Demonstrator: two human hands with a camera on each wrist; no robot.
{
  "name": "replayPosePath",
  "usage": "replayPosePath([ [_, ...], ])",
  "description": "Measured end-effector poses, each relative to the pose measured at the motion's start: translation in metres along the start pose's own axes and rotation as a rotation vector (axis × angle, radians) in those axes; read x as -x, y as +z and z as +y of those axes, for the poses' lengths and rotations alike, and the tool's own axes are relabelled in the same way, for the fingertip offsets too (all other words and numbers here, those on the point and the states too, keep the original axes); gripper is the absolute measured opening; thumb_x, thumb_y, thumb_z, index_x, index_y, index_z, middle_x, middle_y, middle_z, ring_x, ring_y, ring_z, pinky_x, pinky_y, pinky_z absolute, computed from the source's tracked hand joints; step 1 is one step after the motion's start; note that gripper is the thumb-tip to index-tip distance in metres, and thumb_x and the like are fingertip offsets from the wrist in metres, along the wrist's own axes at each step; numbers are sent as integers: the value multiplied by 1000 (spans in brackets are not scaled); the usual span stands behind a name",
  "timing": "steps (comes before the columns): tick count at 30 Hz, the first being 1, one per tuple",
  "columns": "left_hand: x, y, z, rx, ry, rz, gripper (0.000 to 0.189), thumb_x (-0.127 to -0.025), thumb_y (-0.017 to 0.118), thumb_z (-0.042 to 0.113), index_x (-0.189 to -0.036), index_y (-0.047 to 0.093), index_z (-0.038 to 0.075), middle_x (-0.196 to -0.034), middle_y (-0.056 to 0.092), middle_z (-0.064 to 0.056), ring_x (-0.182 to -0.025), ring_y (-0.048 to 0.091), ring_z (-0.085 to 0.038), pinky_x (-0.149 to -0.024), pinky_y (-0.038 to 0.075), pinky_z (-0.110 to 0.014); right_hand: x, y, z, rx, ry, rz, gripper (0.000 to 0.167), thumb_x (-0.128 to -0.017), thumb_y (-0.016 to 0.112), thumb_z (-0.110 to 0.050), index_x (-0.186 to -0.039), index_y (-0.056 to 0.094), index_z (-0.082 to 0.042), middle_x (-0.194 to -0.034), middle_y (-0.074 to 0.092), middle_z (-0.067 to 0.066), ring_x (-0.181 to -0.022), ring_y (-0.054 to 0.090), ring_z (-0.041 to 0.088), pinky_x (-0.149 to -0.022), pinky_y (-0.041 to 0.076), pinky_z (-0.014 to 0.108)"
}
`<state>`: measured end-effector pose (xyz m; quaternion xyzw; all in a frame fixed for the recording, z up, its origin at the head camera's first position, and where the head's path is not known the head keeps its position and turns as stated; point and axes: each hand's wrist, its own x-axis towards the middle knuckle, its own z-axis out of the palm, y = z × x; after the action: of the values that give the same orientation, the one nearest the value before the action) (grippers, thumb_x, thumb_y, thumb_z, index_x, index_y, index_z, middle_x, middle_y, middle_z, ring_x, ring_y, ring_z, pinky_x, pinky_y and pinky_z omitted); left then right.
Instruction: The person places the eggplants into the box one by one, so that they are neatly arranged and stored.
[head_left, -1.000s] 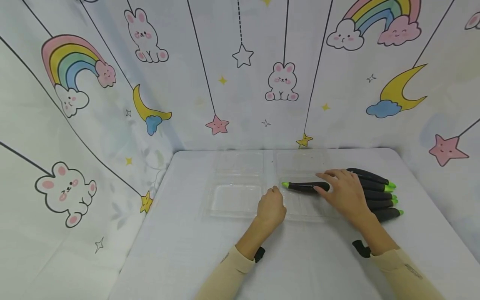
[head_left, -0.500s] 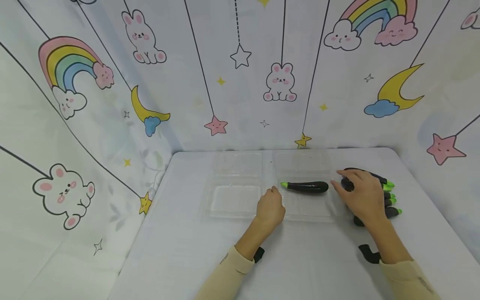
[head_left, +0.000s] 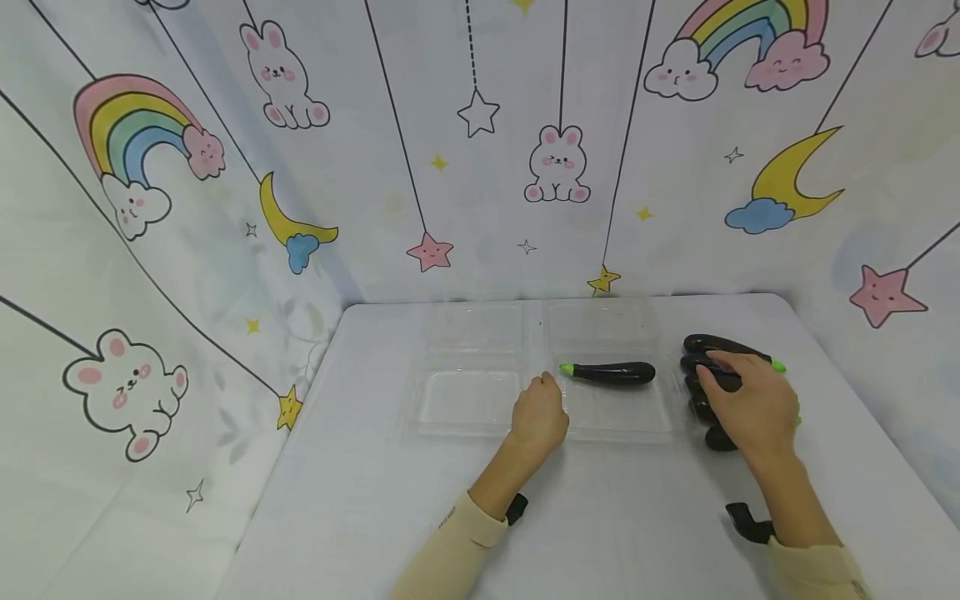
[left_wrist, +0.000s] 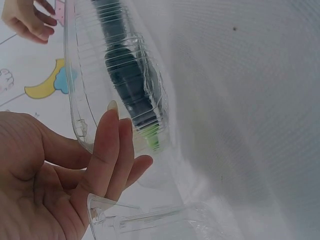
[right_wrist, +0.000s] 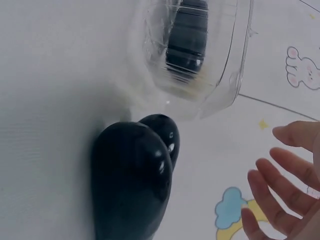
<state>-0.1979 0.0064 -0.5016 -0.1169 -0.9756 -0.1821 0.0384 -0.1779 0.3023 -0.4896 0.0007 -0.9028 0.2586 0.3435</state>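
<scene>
A glossy black eggplant (head_left: 611, 374) with a light green tip lies in the right of two clear plastic boxes (head_left: 622, 421). My left hand (head_left: 540, 412) is at that box's near left edge; in the left wrist view, thumb and fingers (left_wrist: 102, 155) pinch its rim. On the right, several more eggplants (head_left: 722, 439) lie side by side. Over them is my right hand (head_left: 753, 404), thumb and fingertips spread above the second eggplant from the back. The right wrist view shows these fingers (right_wrist: 282, 195) apart with nothing between them, beside the rounded eggplant ends (right_wrist: 130, 175).
The left clear box (head_left: 472, 400) stands beside the right one, its lid (head_left: 476, 325) laid back behind it. Another lid (head_left: 600, 321) lies open behind the right box. A printed cloth wall (head_left: 487, 192) rises at the table's far edge.
My right hand has let go of the eggplant in the right box and moved right, over the other eggplants. The left hand has stayed at the box edge.
</scene>
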Motion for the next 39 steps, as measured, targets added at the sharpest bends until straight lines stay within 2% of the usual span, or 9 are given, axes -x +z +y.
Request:
replayPosePath([
  [5, 0, 1, 0, -1, 4, 8, 51, -88, 73, 3, -133, 57, -17, -104, 70, -22, -85, 74, -33, -67, 62, -35, 6, -5, 9, 16, 60, 7, 28, -88, 82, -19, -114, 79, -7, -106, 75, 18, -96, 69, 39, -73, 41, 42],
  [10, -1, 1, -1, -4, 1, 9, 53, -88, 73, 4, -134, 56, -17, -107, 70, -23, -87, 74, -33, -69, 62, -35, 12, -8, 15, 33, 131, -10, 26, -90, 79, -19, -112, 79, -5, -99, 76, 19, -93, 70, 38, -74, 41, 44],
  [13, -2, 1, -1, -4, -3, 1, 54, -88, 73, 5, -135, 56, -17, -109, 70, -24, -89, 75, -34, -70, 62, -36, 17, -10, 18, 55, 207, -45, 27, -92, 77, -20, -112, 78, -3, -97, 76, 21, -90, 70, 38, -72, 40, 43],
  [19, -1, 0, -1, -6, -4, -7, 53, -88, 73, 4, -134, 56, -17, -109, 70, -24, -88, 75, -34, -69, 62, -35, 27, -13, 26, 95, 304, -101, 33, -94, 74, -22, -118, 76, -1, -100, 76, 23, -93, 69, 41, -75, 39, 49],
  [25, -1, 1, -1, -20, 2, -3, 51, -88, 73, 5, -131, 57, -17, -105, 70, -22, -84, 75, -32, -65, 62, -33, 36, -16, 36, 134, 390, -132, 37, -94, 73, -25, -122, 74, -1, -101, 77, 19, -91, 70, 39, -67, 38, 40],
  [30, -1, -1, 0, -18, -1, -8, 50, -88, 73, 6, -131, 57, -16, -103, 70, -21, -83, 75, -31, -64, 61, -32, 40, -20, 44, 162, 477, -178, 43, -95, 72, -31, -126, 71, -2, -107, 77, 18, -97, 68, 40, -67, 38, 40],
  [35, -1, -1, -1, 2, 3, -16, 50, -88, 74, 3, -130, 57, -17, -101, 70, -22, -80, 74, -31, -62, 61, -32, 41, -26, 48, 177, 543, -209, 42, -94, 74, -31, -119, 70, 1, -103, 75, 22, -93, 67, 42, -64, 37, 41],
  [39, -1, -1, -1, 10, -6, -28, 48, -88, 73, 3, -129, 58, -16, -100, 70, -21, -81, 74, -30, -62, 61, -32, 41, -34, 52, 204, 625, -297, 45, -92, 75, -38, -109, 69, 3, -102, 73, 26, -91, 64, 48, -60, 39, 45],
])
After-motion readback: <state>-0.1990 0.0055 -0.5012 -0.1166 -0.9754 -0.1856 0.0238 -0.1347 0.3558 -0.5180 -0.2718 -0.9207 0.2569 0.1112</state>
